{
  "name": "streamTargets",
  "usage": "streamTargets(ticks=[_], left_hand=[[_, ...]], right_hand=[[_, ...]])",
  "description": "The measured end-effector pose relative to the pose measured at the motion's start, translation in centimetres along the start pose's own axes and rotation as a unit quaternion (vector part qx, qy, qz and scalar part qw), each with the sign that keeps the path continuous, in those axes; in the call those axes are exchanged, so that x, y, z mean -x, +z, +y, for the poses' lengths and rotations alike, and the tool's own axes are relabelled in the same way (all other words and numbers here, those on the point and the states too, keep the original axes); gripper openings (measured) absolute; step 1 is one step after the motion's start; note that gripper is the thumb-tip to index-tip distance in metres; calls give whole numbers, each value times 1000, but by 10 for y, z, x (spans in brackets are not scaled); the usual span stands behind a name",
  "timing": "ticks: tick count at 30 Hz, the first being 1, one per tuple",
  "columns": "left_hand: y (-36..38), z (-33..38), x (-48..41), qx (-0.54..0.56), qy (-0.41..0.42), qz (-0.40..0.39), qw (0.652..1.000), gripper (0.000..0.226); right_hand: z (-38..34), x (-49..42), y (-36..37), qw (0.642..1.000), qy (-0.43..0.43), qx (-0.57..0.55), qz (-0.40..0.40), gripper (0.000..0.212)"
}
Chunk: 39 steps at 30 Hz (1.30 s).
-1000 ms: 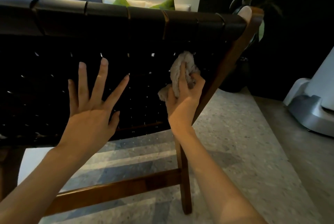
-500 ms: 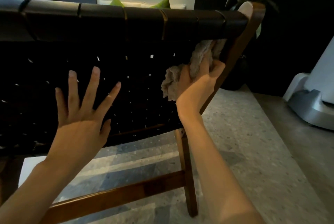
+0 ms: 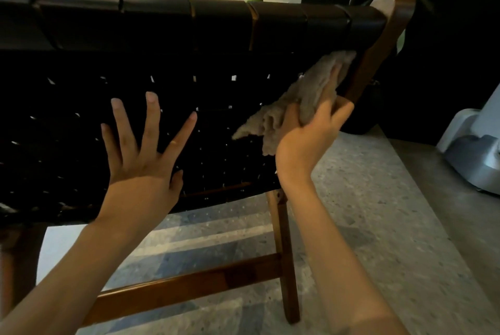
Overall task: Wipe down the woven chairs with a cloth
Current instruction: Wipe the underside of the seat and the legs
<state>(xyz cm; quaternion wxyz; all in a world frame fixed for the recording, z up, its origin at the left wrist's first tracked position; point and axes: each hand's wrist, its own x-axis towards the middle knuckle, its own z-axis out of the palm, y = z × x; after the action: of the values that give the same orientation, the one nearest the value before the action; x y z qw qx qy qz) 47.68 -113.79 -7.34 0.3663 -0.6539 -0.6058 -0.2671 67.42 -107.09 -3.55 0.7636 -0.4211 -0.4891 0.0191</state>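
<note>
The woven chair ran off the frame's left edge, its dark weave hard to read. Right of centre, the right hand gripped the grey cloth, fingers curled and partly hidden in it, against the backrest's upper right corner. The left hand lay spread flat on the weave, holding nothing. Speckled floor lay below.

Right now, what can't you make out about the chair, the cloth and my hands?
Woven chair: left side cut off by the head view's edge; its far face hidden behind the weave.
Dirt on the weave: too dark to tell.
Cloth: where it meets the weave is hidden by its own folds and the right hand.
Left hand: seen from its back, so palm contact with the weave is unclear.
</note>
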Motion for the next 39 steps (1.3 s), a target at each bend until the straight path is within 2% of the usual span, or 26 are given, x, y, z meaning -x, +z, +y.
streamTargets(ticks=[2, 5, 7, 9, 10, 12, 14, 16, 17, 19, 20, 23, 25, 27, 31, 33, 39], left_hand=[[-1, 0, 0, -4, 6, 0, 1000, 90], [-4, -1, 1, -10, 8, -3, 1000, 91], [-6, 0, 1, -12, 4, -9, 1000, 93], [-7, 2, 0, -16, -1, -19, 1000, 95], [-8, 2, 0, -18, -2, -25, 1000, 95], [-8, 4, 0, -20, -4, -32, 999, 95], [-7, 5, 1, -25, -9, -35, 999, 94], [-7, 6, 2, -28, -13, -33, 999, 92], [-8, 5, 1, -27, -13, -30, 999, 91], [-9, 3, 1, -20, -10, -22, 1000, 91], [-9, 2, 1, -16, -9, -17, 1000, 92], [-13, 1, 1, -5, -1, -6, 1000, 91], [-16, 0, 1, -3, 11, -4, 1000, 91], [-19, 0, 1, -1, 18, -3, 1000, 91], [-20, 0, 1, 7, 24, -2, 1000, 88], [-19, -1, 0, 5, 24, -4, 1000, 88], [-18, -2, 1, 2, 26, -5, 1000, 86]], right_hand=[[-14, -3, 13, 999, 41, -11, 9, 46], [-25, 12, 24, 997, -30, 63, -12, 51], [-18, 23, 24, 990, -110, 50, -78, 49], [-20, 28, 24, 985, -132, 87, -69, 35], [-18, 30, 24, 988, -116, 60, -80, 32], [-10, 31, 18, 963, -214, 92, -138, 43], [8, 38, 16, 944, -214, 105, -227, 61], [16, 37, 16, 942, -165, 75, -283, 65], [15, 38, 14, 940, -180, 84, -278, 65], [15, 41, 5, 959, -138, -26, -247, 62], [13, 41, 0, 969, -114, -72, -207, 59], [7, 29, -7, 992, -122, -17, -12, 60], [1, 8, -8, 998, -50, -20, 29, 62], [-5, -7, -9, 999, -10, -24, 30, 62], [-11, -12, -3, 999, 13, -11, -44, 59], [-15, -11, 3, 999, 22, 8, -47, 57], [-9, -7, 9, 992, -22, 112, -52, 63]])
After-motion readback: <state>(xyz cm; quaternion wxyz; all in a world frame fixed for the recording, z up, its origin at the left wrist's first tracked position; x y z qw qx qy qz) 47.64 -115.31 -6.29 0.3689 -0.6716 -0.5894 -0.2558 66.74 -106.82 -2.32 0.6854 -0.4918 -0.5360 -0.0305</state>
